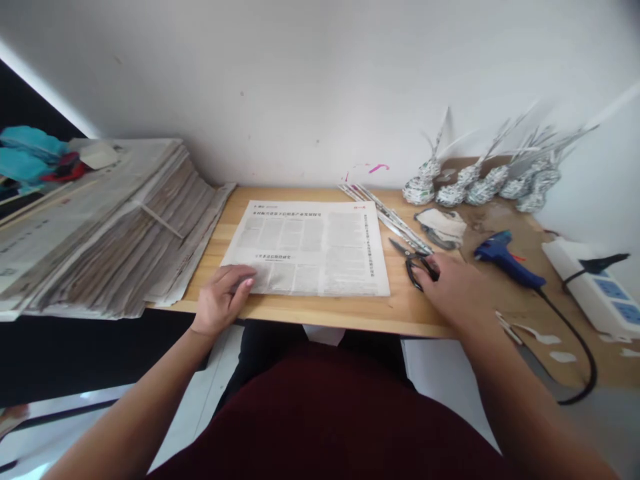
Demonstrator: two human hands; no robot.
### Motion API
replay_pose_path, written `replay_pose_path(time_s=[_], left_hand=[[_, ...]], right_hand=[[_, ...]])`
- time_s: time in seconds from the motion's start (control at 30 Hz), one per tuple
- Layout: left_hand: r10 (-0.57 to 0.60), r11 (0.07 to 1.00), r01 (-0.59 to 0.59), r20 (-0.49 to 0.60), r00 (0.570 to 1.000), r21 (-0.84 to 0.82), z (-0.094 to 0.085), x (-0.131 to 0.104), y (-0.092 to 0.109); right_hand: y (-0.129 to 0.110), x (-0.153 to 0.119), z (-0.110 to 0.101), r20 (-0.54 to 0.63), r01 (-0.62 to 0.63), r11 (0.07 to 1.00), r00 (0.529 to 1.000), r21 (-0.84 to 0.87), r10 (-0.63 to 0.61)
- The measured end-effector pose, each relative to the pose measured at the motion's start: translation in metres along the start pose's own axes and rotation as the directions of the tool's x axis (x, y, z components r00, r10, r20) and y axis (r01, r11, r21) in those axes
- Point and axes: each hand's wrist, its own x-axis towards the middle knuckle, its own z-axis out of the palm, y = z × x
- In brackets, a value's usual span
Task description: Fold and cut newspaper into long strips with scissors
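Observation:
A folded newspaper sheet (310, 247) lies flat on the wooden table. At its near left corner rests my left hand (223, 297), fingers bent over the paper's edge and thumb apart from them, with nothing visible between. My right hand (453, 287) is at the table's right side, its fingers around the black handles of a pair of scissors (414, 257). The scissor blades point away and to the left, lying close to the table. Just beyond them is a bundle of thin rolled paper sticks (387, 217).
A tall stack of newspapers (150, 227) fills the left side. At the right are a blue glue gun (507, 259), a white power strip (593, 287) and a crumpled cloth (443, 227). Several woven paper gourd shapes (483, 187) stand along the wall.

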Motion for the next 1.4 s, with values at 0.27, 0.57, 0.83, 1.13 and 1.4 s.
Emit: replay_pose_path(time_s=[0.27,0.57,0.83,1.13,1.4], left_hand=[[0.256,0.967,-0.256,0.011,0.967,0.003,-0.001,-0.006,-0.005],[0.337,0.939,-0.342,0.089,0.937,0.048,-0.006,-0.024,-0.011],[0.425,0.884,-0.450,0.186,0.886,0.124,-0.009,-0.037,-0.021],[0.473,0.854,-0.501,0.189,0.861,0.141,-0.007,-0.037,-0.026],[0.428,0.895,-0.443,0.163,0.889,0.063,-0.012,-0.045,-0.020]], right_hand=[[-0.065,-0.049,0.001,-0.341,0.373,0.909,0.892,0.187,-0.296],[-0.133,-0.087,0.016,-0.022,0.379,0.907,0.924,0.184,-0.382],[-0.127,-0.093,0.022,-0.004,0.408,0.912,0.913,0.035,-0.408],[-0.134,-0.095,0.020,0.011,0.344,0.936,0.938,0.070,-0.345],[-0.155,-0.110,0.013,-0.043,0.270,0.955,0.963,0.121,-0.267]])
